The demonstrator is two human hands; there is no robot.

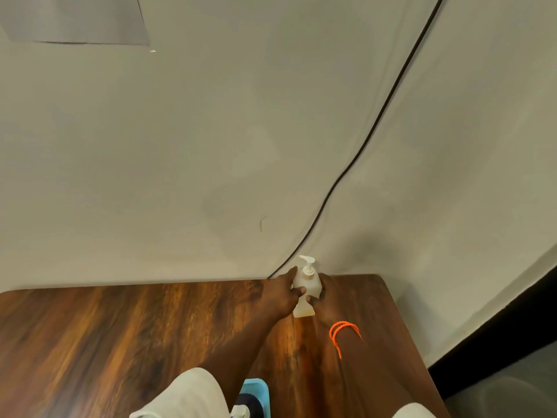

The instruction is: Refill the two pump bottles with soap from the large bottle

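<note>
We reached both arms toward twelve o'clock, left hand [283,292] and right hand [320,297] each grasping the upright pump bottle [306,289] on the table [120,342]

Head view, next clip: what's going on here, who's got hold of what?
A person is reaching to the far edge of a wooden table by the wall, with both hands around one white pump bottle. The left hand grips its side, with the thumb across the front; the right hand holds it from the other side. Its pump top is still on. An orange looped tie lies on the table to the right, and a blue tray shows near the bottom. Neither the large bottle nor a second pump bottle is visible.
</note>
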